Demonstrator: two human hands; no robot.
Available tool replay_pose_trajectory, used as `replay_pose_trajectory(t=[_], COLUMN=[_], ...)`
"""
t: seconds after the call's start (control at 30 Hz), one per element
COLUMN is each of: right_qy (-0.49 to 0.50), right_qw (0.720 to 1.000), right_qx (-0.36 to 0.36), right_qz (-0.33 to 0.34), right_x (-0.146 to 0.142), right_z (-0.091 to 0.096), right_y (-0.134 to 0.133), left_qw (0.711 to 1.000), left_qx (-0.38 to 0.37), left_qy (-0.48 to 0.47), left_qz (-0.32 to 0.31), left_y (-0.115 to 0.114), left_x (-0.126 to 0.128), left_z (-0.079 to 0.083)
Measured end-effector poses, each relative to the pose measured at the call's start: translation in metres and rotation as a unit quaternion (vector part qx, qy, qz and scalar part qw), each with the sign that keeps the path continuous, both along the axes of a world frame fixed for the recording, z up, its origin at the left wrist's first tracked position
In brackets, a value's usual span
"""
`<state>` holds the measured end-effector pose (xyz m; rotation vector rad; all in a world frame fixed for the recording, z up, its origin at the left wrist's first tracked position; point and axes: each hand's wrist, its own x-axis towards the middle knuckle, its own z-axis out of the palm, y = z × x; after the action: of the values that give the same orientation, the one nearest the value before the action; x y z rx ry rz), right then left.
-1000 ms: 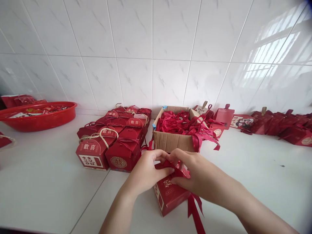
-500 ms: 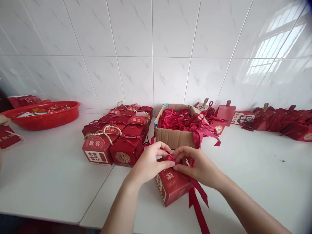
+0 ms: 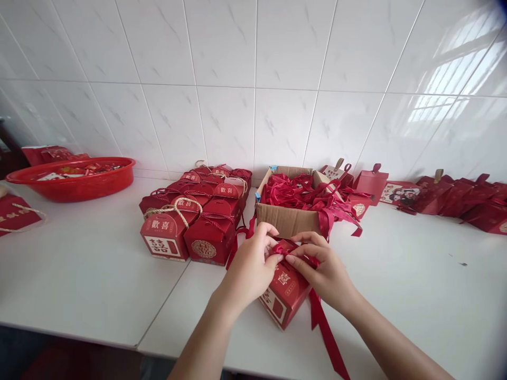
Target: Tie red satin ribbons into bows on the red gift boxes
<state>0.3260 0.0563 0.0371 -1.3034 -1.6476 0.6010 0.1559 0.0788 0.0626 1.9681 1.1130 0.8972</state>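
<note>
A small red gift box (image 3: 291,287) with white lettering stands tilted toward me on the white table, partly covered by my hands. Across its top runs a red satin ribbon (image 3: 327,335), whose loose end trails down to the right. My left hand (image 3: 257,261) pinches the ribbon at the top of the box between thumb and fingers. From the other side my right hand (image 3: 322,266) also grips the ribbon, its thumb and index finger close to the left thumb. The knot or loop between the fingertips is mostly hidden.
Just behind stands a cardboard box (image 3: 289,221) full of red ribbons. Several tied red gift boxes (image 3: 209,240) are grouped to the left. Farther left is a red plastic basin (image 3: 83,187) with small packets. More red boxes (image 3: 435,195) line the wall at right.
The view has shifted slightly. My fingers have drawn the ribbon closer at the top of the box, and the right fingers are spread a little more.
</note>
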Motion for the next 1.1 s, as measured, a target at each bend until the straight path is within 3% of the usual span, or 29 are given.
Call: replay_pose_trajectory(t=[0.17,0.37,0.5,0.7,0.87,1.1], right_qy=[0.085,0.057,0.148,0.27,0.273,0.253], right_qw=[0.993,0.989,0.977,0.946,0.944,0.952], right_qx=[-0.086,-0.087,-0.09,-0.14,-0.153,-0.133], right_qz=[0.01,0.104,0.125,0.115,0.107,0.11], right_x=[-0.003,0.004,0.002,-0.005,-0.005,-0.005], right_z=[0.001,0.006,0.004,-0.003,-0.002,-0.003], right_y=[-0.002,0.0,0.002,0.003,0.003,0.003], left_qw=[0.995,0.989,0.985,0.986,0.986,0.991], left_qx=[0.082,0.124,0.159,0.159,0.164,0.113], left_qy=[0.035,0.039,-0.002,-0.035,-0.026,0.05], left_qz=[0.033,-0.071,-0.065,-0.04,0.0,-0.041], left_y=[-0.003,0.009,0.018,0.026,0.019,0.012], left_x=[0.007,0.001,0.002,0.003,-0.008,-0.013], left_z=[-0.004,-0.009,-0.015,-0.021,-0.011,-0.001])
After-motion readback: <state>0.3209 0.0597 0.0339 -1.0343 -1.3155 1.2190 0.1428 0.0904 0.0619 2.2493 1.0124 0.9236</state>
